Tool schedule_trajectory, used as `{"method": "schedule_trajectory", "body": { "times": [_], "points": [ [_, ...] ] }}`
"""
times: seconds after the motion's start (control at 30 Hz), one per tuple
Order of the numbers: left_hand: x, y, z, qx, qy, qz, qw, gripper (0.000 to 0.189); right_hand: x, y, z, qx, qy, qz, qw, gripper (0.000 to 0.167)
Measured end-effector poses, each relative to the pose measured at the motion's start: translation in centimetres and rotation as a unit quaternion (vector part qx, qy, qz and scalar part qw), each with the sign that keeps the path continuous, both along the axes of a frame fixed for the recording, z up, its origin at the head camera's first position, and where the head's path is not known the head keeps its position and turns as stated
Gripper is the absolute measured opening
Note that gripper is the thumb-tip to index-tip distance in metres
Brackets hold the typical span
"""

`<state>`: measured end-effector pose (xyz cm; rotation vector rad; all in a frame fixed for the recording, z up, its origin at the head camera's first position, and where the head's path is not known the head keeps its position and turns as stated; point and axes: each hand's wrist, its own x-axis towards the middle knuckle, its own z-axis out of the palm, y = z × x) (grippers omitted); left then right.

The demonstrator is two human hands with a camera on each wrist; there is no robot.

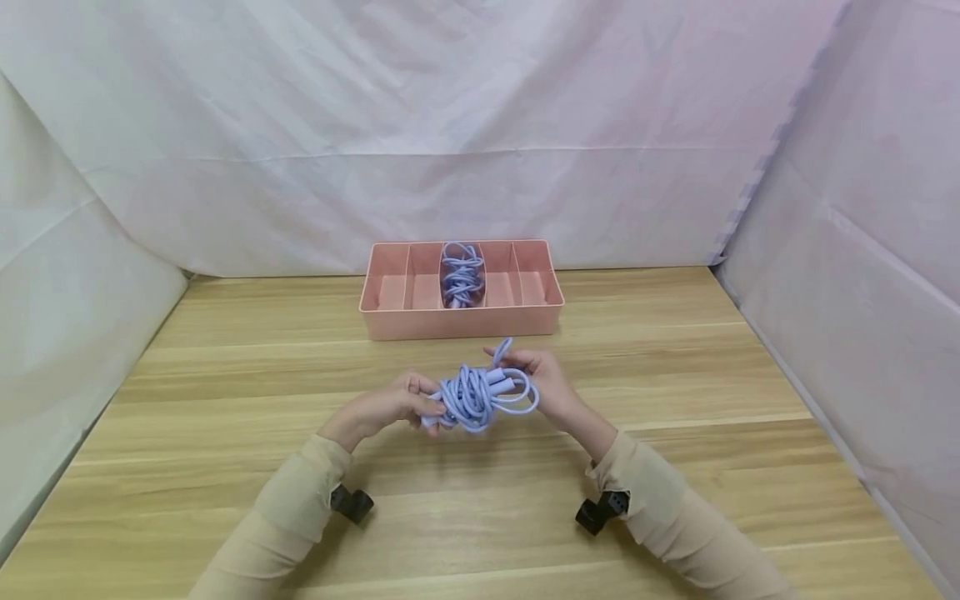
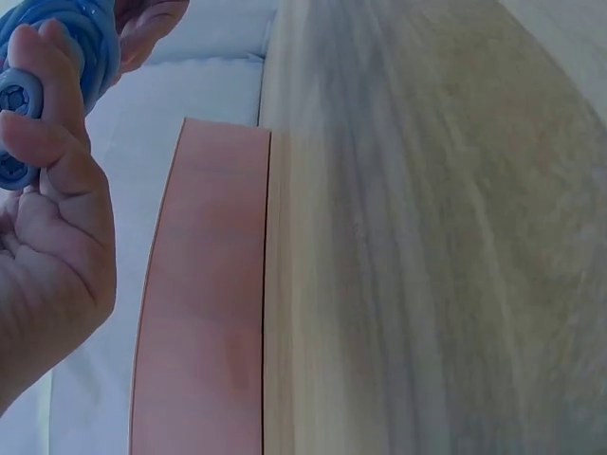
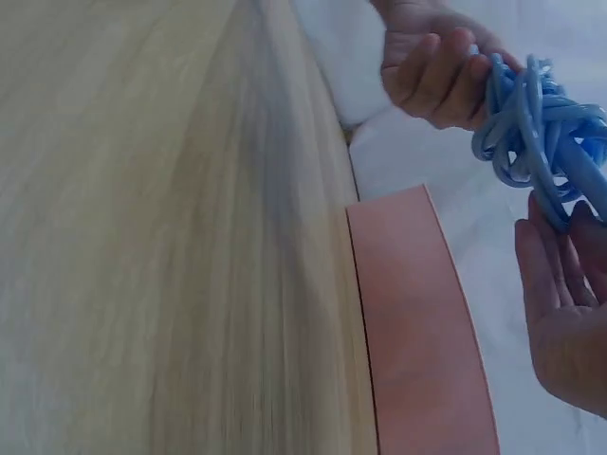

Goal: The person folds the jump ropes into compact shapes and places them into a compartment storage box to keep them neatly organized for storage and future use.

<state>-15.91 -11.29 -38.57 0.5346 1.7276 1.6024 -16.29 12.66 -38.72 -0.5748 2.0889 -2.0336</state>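
A pale blue-violet jump rope (image 1: 470,398), wound in a bundle round its two handles, is held above the table in front of the box. My left hand (image 1: 401,402) grips the bundle's left end; in the left wrist view, the round handle ends (image 2: 21,93) show between its fingers. At the other end my right hand (image 1: 546,385) pinches the rope, with a small loop rising above its fingers. In the right wrist view, its thumb and fingers (image 3: 542,275) meet on a strand. Loose loops stick out beside the handles on the right.
A pink divided box (image 1: 461,323) stands at the back of the wooden table (image 1: 675,367). A similar blue-violet wound rope (image 1: 462,279) lies in its middle compartment. White cloth (image 1: 465,100) hangs behind and along both sides.
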Motion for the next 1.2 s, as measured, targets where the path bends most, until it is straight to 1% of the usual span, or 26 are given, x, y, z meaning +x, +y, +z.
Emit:
{"method": "schedule_trajectory", "body": {
  "times": [0.03,0.1,0.2,0.33,0.43,0.5,0.53,0.6,0.63,0.67,0.7,0.73,0.8,0.83,0.9,0.93,1.0,1.07,1.13,1.2],
  "points": [
    [0.0,-0.1,0.1,0.001,-0.010,-0.003,0.9999,0.015,0.1,0.0,0.0,-0.001,0.036,0.001,0.9994,0.027],
    [-0.1,-0.4,0.4,0.002,-0.029,-0.010,0.9995,0.016,0.2,-0.1,-0.1,-0.001,0.101,-0.001,0.9949,0.029],
    [-0.3,-0.6,0.6,0.012,-0.058,-0.021,0.9980,0.016,0.5,-0.2,-0.3,-0.005,0.172,-0.010,0.9851,0.033],
    [-0.4,-0.9,0.6,0.043,-0.096,-0.041,0.9936,0.015,0.7,-0.4,-0.8,-0.026,0.241,-0.029,0.9697,0.036],
    [-0.5,-1.0,0.4,0.071,-0.124,-0.055,0.9882,0.011,0.8,-0.6,-1.2,-0.037,0.299,-0.046,0.9525,0.035],
    [-0.6,-1.2,0.3,0.082,-0.141,-0.060,0.9848,0.009,0.9,-0.7,-1.3,-0.036,0.332,-0.057,0.9407,0.035],
    [-0.6,-1.2,0.3,0.085,-0.147,-0.061,0.9835,0.008,0.9,-0.7,-1.4,-0.035,0.347,-0.061,0.9352,0.035],
    [-0.8,-1.3,0.2,0.086,-0.156,-0.058,0.9822,0.007,1.1,-0.7,-1.3,-0.032,0.358,-0.064,0.9309,0.033],
    [-0.8,-1.3,0.2,0.084,-0.159,-0.056,0.9821,0.007,1.2,-0.7,-1.3,-0.034,0.355,-0.059,0.9325,0.032],
    [-0.9,-1.3,0.2,0.082,-0.162,-0.053,0.9820,0.007,1.2,-0.6,-1.3,-0.035,0.345,-0.052,0.9363,0.031],
    [-1.0,-1.4,0.2,0.079,-0.163,-0.050,0.9821,0.008,1.3,-0.5,-1.2,-0.034,0.332,-0.044,0.9417,0.030],
    [-1.1,-1.3,0.2,0.076,-0.164,-0.048,0.9824,0.008,1.3,-0.4,-1.1,-0.035,0.312,-0.032,0.9490,0.029],
    [-1.2,-1.3,0.2,0.068,-0.164,-0.043,0.9832,0.009,1.3,0.1,-0.9,-0.041,0.254,0.002,0.9662,0.027],
    [-1.2,-1.3,0.2,0.063,-0.164,-0.041,0.9836,0.009,1.3,0.4,-0.8,-0.040,0.225,0.018,0.9733,0.026],
    [-1.3,-1.4,0.3,0.054,-0.163,-0.035,0.9845,0.009,1.1,0.9,-0.4,-0.029,0.172,0.048,0.9835,0.023],
    [-1.3,-1.4,0.3,0.047,-0.161,-0.033,0.9853,0.010,1.0,1.2,-0.3,-0.021,0.146,0.064,0.9870,0.022],
    [-1.2,-1.4,0.4,0.033,-0.158,-0.029,0.9865,0.011,0.8,1.7,0.1,0.005,0.100,0.088,0.9911,0.021],
    [-1.2,-1.3,0.4,0.020,-0.152,-0.024,0.9878,0.012,0.7,2.1,0.4,0.029,0.052,0.101,0.9931,0.023],
    [-1.2,-1.2,0.4,0.009,-0.146,-0.023,0.9890,0.014,0.6,2.4,0.7,0.039,0.003,0.109,0.9933,0.026],
    [-1.2,-1.0,0.4,0.003,-0.140,-0.023,0.9899,0.014,0.5,2.6,0.7,0.039,-0.032,0.106,0.9931,0.029]
  ]
}}
